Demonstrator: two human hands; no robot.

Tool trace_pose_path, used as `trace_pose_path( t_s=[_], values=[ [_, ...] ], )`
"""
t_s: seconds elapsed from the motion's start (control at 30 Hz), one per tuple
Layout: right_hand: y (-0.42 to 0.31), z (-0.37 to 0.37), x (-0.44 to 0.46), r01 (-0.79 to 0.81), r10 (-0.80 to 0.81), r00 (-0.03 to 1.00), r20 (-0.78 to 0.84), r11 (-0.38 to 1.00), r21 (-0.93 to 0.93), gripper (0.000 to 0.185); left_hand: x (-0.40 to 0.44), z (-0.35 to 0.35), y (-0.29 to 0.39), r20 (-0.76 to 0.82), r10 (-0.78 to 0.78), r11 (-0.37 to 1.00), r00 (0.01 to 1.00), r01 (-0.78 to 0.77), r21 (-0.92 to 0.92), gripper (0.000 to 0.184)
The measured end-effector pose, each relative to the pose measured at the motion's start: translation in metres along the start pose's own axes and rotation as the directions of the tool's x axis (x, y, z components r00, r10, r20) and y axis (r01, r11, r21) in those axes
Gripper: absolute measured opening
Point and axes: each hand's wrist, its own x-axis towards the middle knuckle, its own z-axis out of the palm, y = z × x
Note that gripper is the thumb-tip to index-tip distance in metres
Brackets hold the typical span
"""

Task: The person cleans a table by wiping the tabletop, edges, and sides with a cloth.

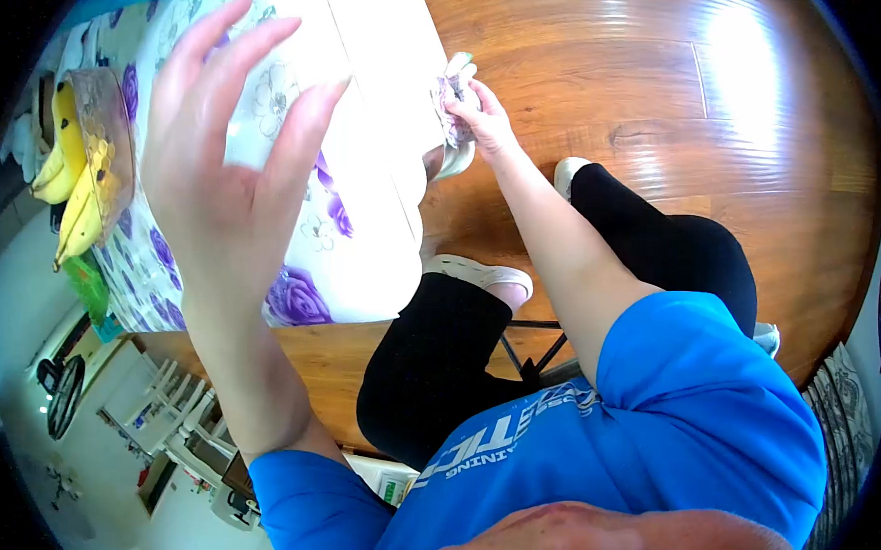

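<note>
My left hand [219, 157] is raised in front of the table with its fingers and thumb spread, holding nothing. Behind it, a white tablecloth [364, 223] with purple flowers and a scalloped edge covers the table. At that edge, my right hand [484, 120] pinches a crumpled floral-print cloth [455, 104] between thumb and fingers. Whether this cloth is a fold of the tablecloth or a separate piece, I cannot tell. A white curved flap [458, 161] hangs just below my right hand.
Bananas [75, 166] lie by a clear patterned container [107, 138] at the table's left side. My black-clad legs [427, 363] and white shoes [480, 274] are beside the table on the wooden floor [606, 76]. White chairs [174, 406] stand further off, lower left.
</note>
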Motion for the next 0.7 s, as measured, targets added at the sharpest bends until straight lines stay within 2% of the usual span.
trace_pose_path(
  t_s=[0.03,0.1,0.13,0.17,0.2,0.23,0.3,0.37,0.43,0.5,0.7],
  values=[
    [-0.003,0.004,-0.002,-0.002,0.003,1.000,-0.004,1.000,0.008,0.069,0.012,0.004,-0.003,0.009,0.004,1.000,1.000,-0.004,0.000,0.034],
    [-0.004,0.002,0.006,-0.012,0.015,1.000,0.027,0.995,-0.101,0.064,0.036,0.014,-0.008,-0.005,0.106,0.994,0.994,-0.107,-0.021,0.032],
    [0.000,0.005,0.009,0.011,-0.014,1.000,-0.013,0.981,-0.192,0.059,0.043,0.022,-0.010,-0.040,0.098,0.993,0.994,-0.095,0.073,0.032],
    [0.013,0.001,0.017,0.016,-0.018,1.000,-0.012,0.982,-0.186,0.059,0.050,0.030,-0.011,-0.076,0.090,0.983,0.993,-0.077,0.166,0.032],
    [0.029,-0.005,0.026,0.221,-0.248,0.969,-0.012,0.884,-0.413,0.052,0.056,0.039,-0.017,-0.108,0.074,0.996,0.991,-0.067,0.060,0.030],
    [0.039,-0.008,0.034,0.383,-0.456,0.889,0.040,0.692,-0.612,0.045,0.059,0.043,-0.015,-0.137,0.072,0.997,0.988,-0.072,0.011,0.029],
    [0.025,0.004,0.030,0.344,-0.454,0.891,0.016,0.651,-0.677,0.040,0.065,0.052,-0.013,-0.193,0.070,0.992,0.979,-0.088,-0.086,0.025],
    [0.013,0.016,0.029,0.296,-0.450,0.893,-0.011,0.606,-0.738,0.036,0.060,0.055,-0.033,-0.041,0.028,1.000,0.999,-0.029,-0.008,0.028],
    [0.007,0.022,0.030,0.257,-0.457,0.889,0.008,0.486,-0.835,0.031,0.057,0.052,-0.035,0.007,-0.011,0.998,1.000,0.011,-0.055,0.025],
    [0.005,0.030,0.034,0.231,-0.459,0.888,-0.024,0.492,-0.840,0.031,0.057,0.053,-0.035,0.026,0.017,0.996,1.000,-0.019,0.088,0.024],
    [-0.028,0.066,0.101,0.253,-0.522,0.853,-0.027,0.458,-0.852,0.031,0.063,0.044,-0.029,0.099,-0.020,0.999,0.995,0.017,0.032,0.025]
  ],
)
